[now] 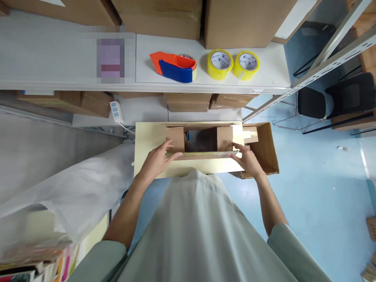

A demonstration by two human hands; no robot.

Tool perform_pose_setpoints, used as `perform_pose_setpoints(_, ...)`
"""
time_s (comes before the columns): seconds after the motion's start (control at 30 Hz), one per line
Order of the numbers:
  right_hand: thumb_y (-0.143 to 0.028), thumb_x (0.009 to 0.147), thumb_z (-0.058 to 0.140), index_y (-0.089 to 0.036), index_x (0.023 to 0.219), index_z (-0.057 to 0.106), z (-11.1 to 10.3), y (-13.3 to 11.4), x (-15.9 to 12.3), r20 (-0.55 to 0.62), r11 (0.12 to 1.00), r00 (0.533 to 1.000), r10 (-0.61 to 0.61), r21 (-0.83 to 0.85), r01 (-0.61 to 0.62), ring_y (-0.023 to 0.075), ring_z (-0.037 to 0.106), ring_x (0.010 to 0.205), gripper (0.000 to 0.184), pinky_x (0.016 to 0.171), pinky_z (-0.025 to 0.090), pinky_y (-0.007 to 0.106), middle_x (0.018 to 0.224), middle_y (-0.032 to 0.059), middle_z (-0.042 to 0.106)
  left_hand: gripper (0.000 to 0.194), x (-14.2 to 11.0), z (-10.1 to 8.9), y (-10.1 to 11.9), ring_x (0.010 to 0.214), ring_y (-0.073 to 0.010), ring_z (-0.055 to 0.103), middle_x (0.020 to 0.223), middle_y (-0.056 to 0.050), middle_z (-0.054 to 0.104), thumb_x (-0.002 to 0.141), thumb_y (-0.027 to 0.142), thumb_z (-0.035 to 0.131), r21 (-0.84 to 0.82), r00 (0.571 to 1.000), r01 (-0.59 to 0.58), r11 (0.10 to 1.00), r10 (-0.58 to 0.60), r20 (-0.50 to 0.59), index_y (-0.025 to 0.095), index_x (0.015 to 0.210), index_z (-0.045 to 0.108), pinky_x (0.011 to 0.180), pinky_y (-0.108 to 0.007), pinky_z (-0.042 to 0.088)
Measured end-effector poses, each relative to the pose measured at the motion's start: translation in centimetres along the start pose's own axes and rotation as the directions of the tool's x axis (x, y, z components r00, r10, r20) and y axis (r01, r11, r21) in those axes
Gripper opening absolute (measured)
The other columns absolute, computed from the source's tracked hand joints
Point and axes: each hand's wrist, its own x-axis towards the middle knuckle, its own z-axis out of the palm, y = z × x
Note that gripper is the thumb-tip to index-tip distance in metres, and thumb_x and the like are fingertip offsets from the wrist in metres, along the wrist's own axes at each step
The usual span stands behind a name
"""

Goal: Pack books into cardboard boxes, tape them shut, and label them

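An open cardboard box (175,139) rests on the pale yellow board in front of me. Its short side flaps are folded inward, and a dark item (202,141) shows in the gap between them. My left hand (158,158) grips the box's near left corner, thumb along the near flap's edge and fingers by the left flap. At the near right corner my right hand (246,158) holds the box in the same way, thumb at the near edge and index finger beside the right flap (225,138).
The board (149,137) stands against a shelf holding an orange and blue tape dispenser (174,67) and two yellow tape rolls (220,64). A larger open carton (268,149) is right of the board. A power strip (116,112) lies left; chairs (349,96) stand at far right.
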Motion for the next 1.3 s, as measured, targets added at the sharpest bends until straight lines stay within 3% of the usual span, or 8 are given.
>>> perform_pose_setpoints(0.13,-0.074,0.106,0.062,-0.017,0.155,0.067,1.0,1.9,2.2,-0.237,0.992,0.965,0.113,-0.020,-0.121,0.0387,0.079,0.122,0.075,0.104,0.066,0.061,0.142,0.0231,0.079,0.111,2.7,1.0,-0.6,0.130,-0.0397,0.077,0.163,-0.027,0.060,0.094,0.058,0.089,-0.026,0.952,0.075,0.997,-0.079,-0.297,0.021,0.180,0.029,0.113,-0.054,0.063)
perform_pose_setpoints(0.3,-0.077,0.104,0.062,-0.011,0.160,0.061,1.7,3.5,3.8,-0.249,0.986,0.955,0.163,0.009,-0.166,0.0378,0.080,0.115,0.087,0.101,0.066,0.060,0.135,0.0251,0.079,0.135,4.6,1.3,-0.9,0.158,-0.0440,0.057,0.185,-0.030,0.026,0.089,0.050,0.096,-0.056,0.931,-0.067,0.996,0.042,-0.363,0.027,0.185,0.003,0.124,-0.057,0.056)
perform_pose_setpoints(0.4,-0.076,0.102,0.067,-0.016,0.172,0.049,1.5,3.4,3.8,-0.273,0.996,0.957,0.093,0.023,-0.090,0.0388,0.078,0.121,0.094,0.101,0.066,0.061,0.149,0.0258,0.073,0.123,4.7,0.6,-0.5,0.171,-0.0430,0.040,0.184,-0.024,0.031,0.092,0.042,0.094,0.024,0.931,-0.165,0.986,0.164,-0.325,0.029,0.185,0.014,0.135,-0.058,0.045)
perform_pose_setpoints(0.5,-0.075,0.103,0.068,-0.024,0.177,0.042,1.3,2.8,3.7,-0.284,0.999,0.959,0.013,0.052,0.002,0.0371,0.076,0.126,0.094,0.102,0.067,0.060,0.160,0.0240,0.066,0.093,4.3,0.1,-0.4,0.165,-0.0407,0.046,0.168,-0.020,0.053,0.095,0.032,0.088,0.084,0.939,-0.184,0.979,0.200,-0.278,0.027,0.175,0.042,0.137,-0.060,0.043)
perform_pose_setpoints(0.7,-0.078,0.106,0.060,-0.022,0.146,0.070,1.8,1.5,4.0,-0.234,0.994,0.972,0.000,0.102,0.024,0.0335,0.078,0.127,0.069,0.104,0.069,0.053,0.148,0.0208,0.073,0.028,3.0,1.0,-1.2,0.146,-0.0326,0.065,0.143,-0.012,0.072,0.106,0.033,0.072,0.035,0.956,-0.168,0.985,0.171,-0.239,0.029,0.133,0.077,0.132,-0.054,0.051)
perform_pose_setpoints(0.93,-0.082,0.102,0.061,-0.018,0.139,0.074,3.2,1.2,4.5,-0.268,0.977,0.955,0.130,0.200,-0.077,0.0335,0.085,0.114,0.075,0.101,0.071,0.053,0.136,0.0198,0.083,0.042,2.5,4.2,-1.8,0.145,-0.0283,0.070,0.158,-0.017,0.069,0.109,0.037,0.068,-0.175,0.908,-0.022,0.984,-0.053,-0.415,0.023,0.148,0.072,0.120,-0.047,0.063)
perform_pose_setpoints(1.03,-0.078,0.100,0.066,-0.020,0.152,0.068,3.6,0.8,4.4,-0.299,0.976,0.945,0.133,0.205,-0.073,0.0327,0.085,0.114,0.078,0.101,0.071,0.051,0.138,0.0181,0.083,0.045,2.4,5.1,-1.8,0.150,-0.0290,0.069,0.164,-0.017,0.068,0.114,0.038,0.061,-0.199,0.912,0.004,0.980,-0.086,-0.402,0.023,0.156,0.070,0.125,-0.049,0.059)
perform_pose_setpoints(1.3,-0.072,0.102,0.067,-0.020,0.129,0.086,4.6,0.4,4.7,-0.352,0.983,0.933,0.073,0.185,-0.007,0.0289,0.084,0.106,0.062,0.099,0.070,0.045,0.136,0.0159,0.083,0.048,3.0,5.1,-2.7,0.155,-0.0292,0.064,0.168,-0.011,0.063,0.116,0.032,0.052,-0.178,0.922,0.025,0.984,-0.091,-0.377,0.024,0.160,0.069,0.129,-0.048,0.056)
